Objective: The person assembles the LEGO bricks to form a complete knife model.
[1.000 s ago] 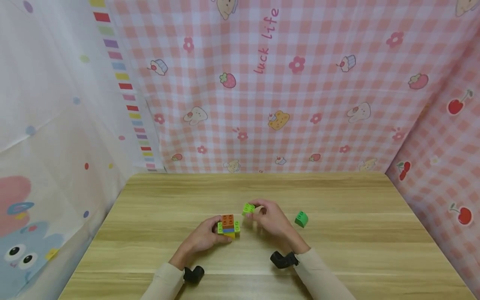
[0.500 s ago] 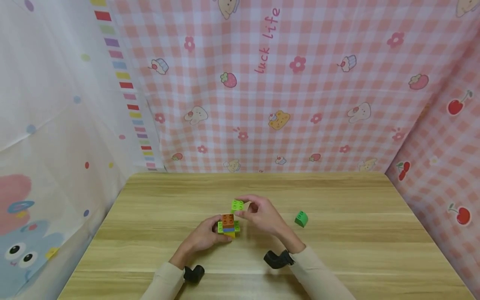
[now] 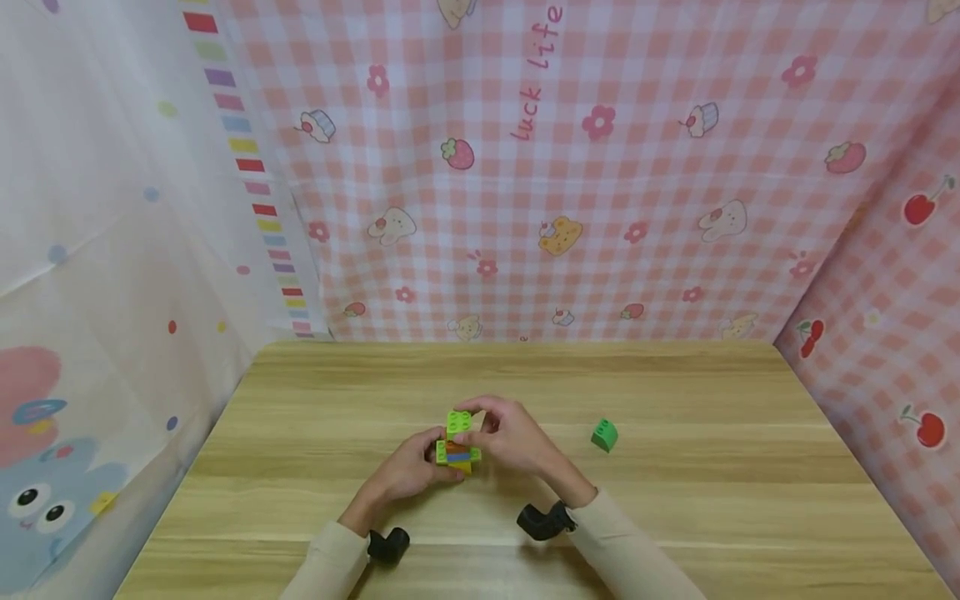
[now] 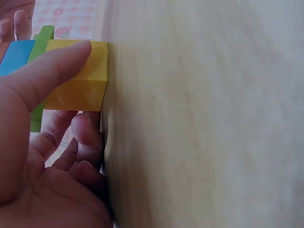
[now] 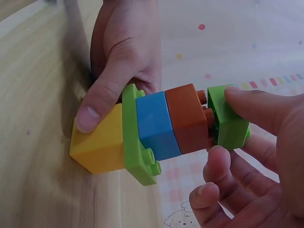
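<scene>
A stack of toy building bricks stands on the table: a yellow brick at the bottom, a wider light green plate, a blue brick and a brown brick on top. My left hand grips the yellow brick, its thumb along one side. My right hand pinches a light green brick between thumb and fingers. That brick is over the brown brick's studs, slightly tilted, with some studs still showing in the right wrist view.
A darker green brick with a curved side lies on the wooden table, right of my right hand. A pink checked cloth hangs behind the table. Each wrist wears a black device.
My right hand has moved left with the light green brick, from beside the stack to over the brown brick. My left hand and the stack have stayed in place.
</scene>
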Available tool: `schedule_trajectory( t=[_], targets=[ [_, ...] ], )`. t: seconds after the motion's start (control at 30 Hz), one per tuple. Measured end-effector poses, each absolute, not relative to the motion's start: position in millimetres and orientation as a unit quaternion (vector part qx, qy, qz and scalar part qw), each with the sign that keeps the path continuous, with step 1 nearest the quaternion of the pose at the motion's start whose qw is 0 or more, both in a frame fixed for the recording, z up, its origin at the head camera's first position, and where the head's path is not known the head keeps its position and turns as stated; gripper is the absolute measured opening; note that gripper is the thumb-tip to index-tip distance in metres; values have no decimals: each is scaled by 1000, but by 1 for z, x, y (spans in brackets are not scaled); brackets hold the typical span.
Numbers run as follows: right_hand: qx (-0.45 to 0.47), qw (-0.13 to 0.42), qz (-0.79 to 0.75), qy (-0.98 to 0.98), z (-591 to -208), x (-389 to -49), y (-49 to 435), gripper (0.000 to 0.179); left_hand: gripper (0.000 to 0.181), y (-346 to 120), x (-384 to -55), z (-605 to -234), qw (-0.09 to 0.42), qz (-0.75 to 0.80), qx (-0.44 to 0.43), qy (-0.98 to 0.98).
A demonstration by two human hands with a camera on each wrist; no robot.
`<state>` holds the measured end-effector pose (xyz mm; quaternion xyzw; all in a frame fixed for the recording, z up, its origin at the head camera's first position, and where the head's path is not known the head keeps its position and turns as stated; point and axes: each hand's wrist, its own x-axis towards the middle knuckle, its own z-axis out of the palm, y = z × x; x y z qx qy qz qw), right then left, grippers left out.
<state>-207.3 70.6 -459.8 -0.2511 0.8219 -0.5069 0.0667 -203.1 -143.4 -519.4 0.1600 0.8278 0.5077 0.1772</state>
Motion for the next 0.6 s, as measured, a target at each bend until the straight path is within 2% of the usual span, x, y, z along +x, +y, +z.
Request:
schedule_trajectory(
  t=[0.6],
  targets=[
    [-274, 49, -482, 831, -461, -204, 66, 37, 47, -143, -200, -514, 178, 519, 154, 822]
  ],
)
